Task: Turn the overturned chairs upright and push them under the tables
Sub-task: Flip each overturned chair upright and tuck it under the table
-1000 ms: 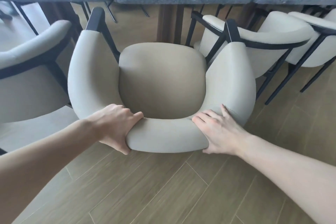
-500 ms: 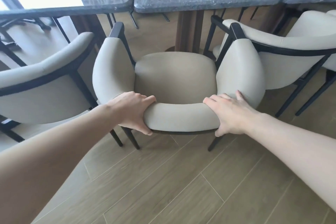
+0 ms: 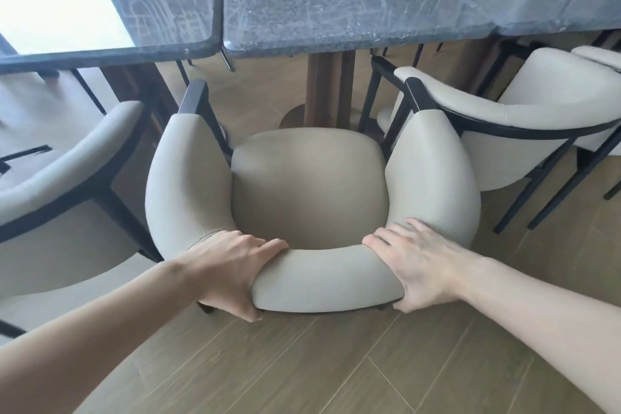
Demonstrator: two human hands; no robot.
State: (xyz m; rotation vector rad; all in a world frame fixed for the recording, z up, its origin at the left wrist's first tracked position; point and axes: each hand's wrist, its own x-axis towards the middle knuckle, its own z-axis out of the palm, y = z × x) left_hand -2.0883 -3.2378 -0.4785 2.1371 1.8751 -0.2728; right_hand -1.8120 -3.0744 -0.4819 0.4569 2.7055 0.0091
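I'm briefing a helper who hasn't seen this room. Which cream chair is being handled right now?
Find the middle dark marble table in the row of three. The chair stands upright facing its wooden pedestal, between two similar cream chairs. Only this one has a left hand and a right hand gripping its curved backrest.
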